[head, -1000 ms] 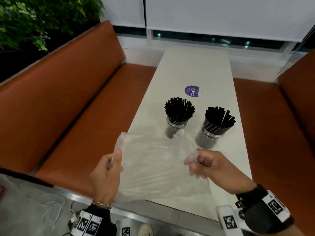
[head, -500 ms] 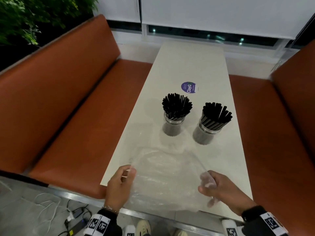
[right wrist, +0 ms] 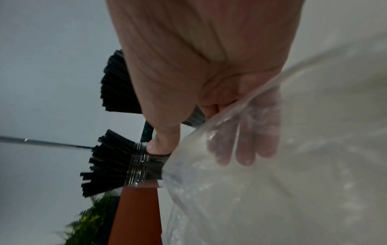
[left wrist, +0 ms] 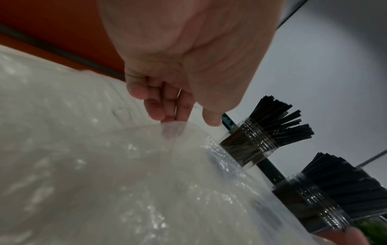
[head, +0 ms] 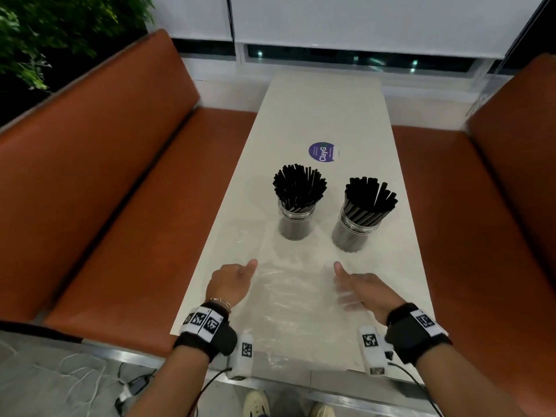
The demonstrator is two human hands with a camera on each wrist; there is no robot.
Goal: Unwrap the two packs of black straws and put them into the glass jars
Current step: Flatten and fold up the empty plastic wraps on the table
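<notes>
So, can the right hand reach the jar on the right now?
Probably yes: the right jar stands close ahead of the right hand, and nothing stands between them; only the loose plastic wrap drapes over it.

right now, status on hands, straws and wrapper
Both open: left hand, right hand, fingers under the clear wrapper. Both glass jars hold black straws, standing. Wrapper lies spread on the table before them.

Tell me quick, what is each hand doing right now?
Left hand: open, fingertips touching the clear plastic wrapper.
Right hand: open, straight fingers behind the wrapper.
</notes>
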